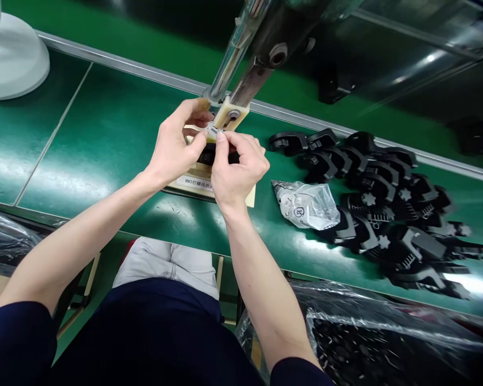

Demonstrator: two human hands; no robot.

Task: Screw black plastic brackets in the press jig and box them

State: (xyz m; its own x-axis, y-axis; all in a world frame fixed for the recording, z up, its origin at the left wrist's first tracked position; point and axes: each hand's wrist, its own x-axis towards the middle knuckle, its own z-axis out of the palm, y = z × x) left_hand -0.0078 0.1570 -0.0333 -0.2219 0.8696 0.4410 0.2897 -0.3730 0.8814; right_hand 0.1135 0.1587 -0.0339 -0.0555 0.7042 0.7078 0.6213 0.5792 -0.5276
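Observation:
A small silvery part (213,130) sits at the centre of the view, pinched by the fingertips of both hands. My left hand (175,140) curls around its left side, thumb against it and fingers arched behind. From the right, my right hand (241,163) closes thumb and forefinger on it, with the other fingers folded. Just below the fingertips is a black piece (207,154) in a cream-coloured jig (247,197), partly hidden by my hands. A printed label (194,183) is on the jig's front. Directly above stands a cream block (235,115) with a bolt.
A metal arm (251,80) and a clear tube (235,53) come down over the jig. To the right lie a plastic bag (308,206) and several black moulded parts (380,179). A white round base (14,59) stands far left on the green bench (104,128).

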